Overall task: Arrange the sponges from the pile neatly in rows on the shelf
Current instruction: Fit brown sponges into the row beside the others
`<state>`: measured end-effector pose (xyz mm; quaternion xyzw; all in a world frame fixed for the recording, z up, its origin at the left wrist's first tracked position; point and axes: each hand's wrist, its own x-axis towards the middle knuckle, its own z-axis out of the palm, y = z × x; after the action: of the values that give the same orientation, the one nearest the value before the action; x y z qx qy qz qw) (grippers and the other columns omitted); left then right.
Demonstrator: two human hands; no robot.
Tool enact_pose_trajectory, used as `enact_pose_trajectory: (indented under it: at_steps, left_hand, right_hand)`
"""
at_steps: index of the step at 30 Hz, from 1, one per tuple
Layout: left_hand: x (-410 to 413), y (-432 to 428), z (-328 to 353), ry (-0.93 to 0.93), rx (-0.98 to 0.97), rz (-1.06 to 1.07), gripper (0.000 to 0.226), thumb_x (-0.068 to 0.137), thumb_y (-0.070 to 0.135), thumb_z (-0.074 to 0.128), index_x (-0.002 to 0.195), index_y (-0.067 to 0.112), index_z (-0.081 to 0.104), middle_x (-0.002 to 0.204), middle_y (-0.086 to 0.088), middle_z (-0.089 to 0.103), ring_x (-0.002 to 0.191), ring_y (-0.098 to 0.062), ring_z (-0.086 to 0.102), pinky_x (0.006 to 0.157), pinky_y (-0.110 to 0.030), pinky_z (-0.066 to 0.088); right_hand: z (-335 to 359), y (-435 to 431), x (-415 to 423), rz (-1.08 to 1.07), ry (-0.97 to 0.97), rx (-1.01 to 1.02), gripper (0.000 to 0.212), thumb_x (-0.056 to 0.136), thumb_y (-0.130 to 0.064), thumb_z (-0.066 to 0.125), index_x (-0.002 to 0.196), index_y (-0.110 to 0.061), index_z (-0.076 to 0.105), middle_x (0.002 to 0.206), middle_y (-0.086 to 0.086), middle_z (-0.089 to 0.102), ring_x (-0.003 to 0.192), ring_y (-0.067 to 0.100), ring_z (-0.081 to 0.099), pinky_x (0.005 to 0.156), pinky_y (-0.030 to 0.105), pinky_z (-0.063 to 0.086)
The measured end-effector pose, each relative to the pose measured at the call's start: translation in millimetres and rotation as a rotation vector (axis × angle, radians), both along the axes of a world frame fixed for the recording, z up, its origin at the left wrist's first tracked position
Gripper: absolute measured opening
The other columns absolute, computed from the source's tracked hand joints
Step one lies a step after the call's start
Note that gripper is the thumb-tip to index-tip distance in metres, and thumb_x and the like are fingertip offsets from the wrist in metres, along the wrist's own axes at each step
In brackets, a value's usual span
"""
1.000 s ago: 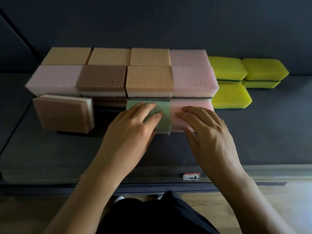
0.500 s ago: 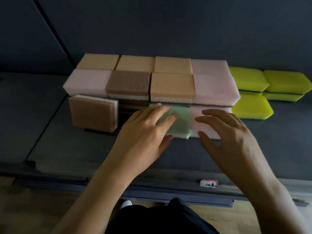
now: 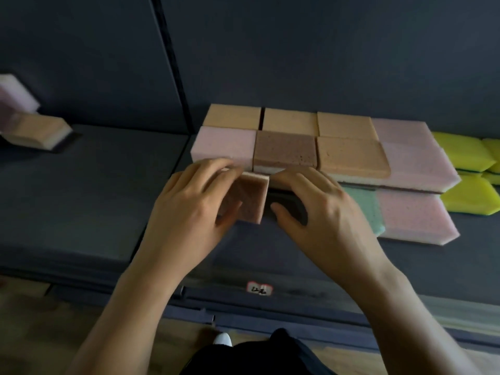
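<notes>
At the far left, the pile (image 3: 35,131) shows a pink sponge and an orange one touching on the dark shelf (image 3: 81,198), well apart from the rest.

The left hand (image 3: 189,204) reaches in from below, palm down. Its fingers curl over the far edge of a brownish sponge (image 3: 253,201) and its thumb presses the near face, so it grips that sponge. The sponge stands tilted just in front of the rows. Its broad brown face is turned up toward the person, and its pale layer is on the right edge, which runs from near to far. The hand hides its left part, so its long axis cannot be told. Below it, a white tag (image 3: 259,288) sits on the shelf's front edge.

The right hand (image 3: 319,212) sits just right of the sponge, palm down, fingers loosely arched and thumb spread apart beneath them. Its fingertips reach the sponge's upper right corner, but whether they touch it is unclear. It holds nothing that shows.

Behind both hands the rows lie flat, long sides running left to right. The back row (image 3: 290,121) has three orange sponges and one pink. The second row (image 3: 285,147) is pink, brown, orange and pink, stacked on others. Right of the right hand, a green sponge (image 3: 365,209) touches a pink sponge (image 3: 414,217) in the front row. Yellow sponges (image 3: 470,196) lie at the far right.
</notes>
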<state>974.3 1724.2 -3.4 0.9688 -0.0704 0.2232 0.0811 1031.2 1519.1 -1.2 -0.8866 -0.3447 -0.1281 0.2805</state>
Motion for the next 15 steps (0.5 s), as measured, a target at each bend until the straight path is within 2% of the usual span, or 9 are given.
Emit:
enact_pose_trajectory:
  at_steps: [5, 10, 15]
  left_hand:
    - [8.3, 20.4, -10.0, 0.092, 0.009, -0.034, 0.06, 0.08, 0.026, 0.074, 0.135, 0.013, 0.054, 0.138, -0.002, 0.052, 0.128, -0.023, 0.049, 0.102, -0.036, 0.039]
    - [8.2, 24.3, -15.4, 0.132, 0.03, -0.082, 0.073, 0.074, 0.03, 0.079, 0.138, 0.015, 0.049, 0.138, -0.002, 0.05, 0.129, -0.023, 0.046, 0.103, -0.037, 0.037]
    - [11.5, 29.8, -19.0, 0.138, 0.059, -0.134, 0.084, 0.068, 0.036, 0.083, 0.141, 0.013, 0.046, 0.139, -0.005, 0.048, 0.13, -0.027, 0.044, 0.104, -0.043, 0.038]
  right_hand:
    - [-6.4, 27.9, -0.6, -0.05, -0.001, -0.029, 0.043, 0.087, -0.023, 0.07, 0.128, -0.017, 0.058, 0.124, 0.0, 0.06, 0.112, 0.026, 0.057, 0.087, 0.039, 0.053]
    - [-15.8, 36.6, -3.1, -0.076, 0.025, -0.066, 0.048, 0.084, -0.022, 0.073, 0.129, -0.016, 0.056, 0.129, 0.0, 0.057, 0.115, 0.023, 0.056, 0.088, 0.037, 0.053]
    - [-20.9, 41.9, -7.5, -0.097, 0.05, -0.005, 0.04, 0.087, -0.016, 0.07, 0.126, -0.015, 0.058, 0.125, 0.001, 0.058, 0.112, 0.024, 0.057, 0.089, 0.035, 0.052]
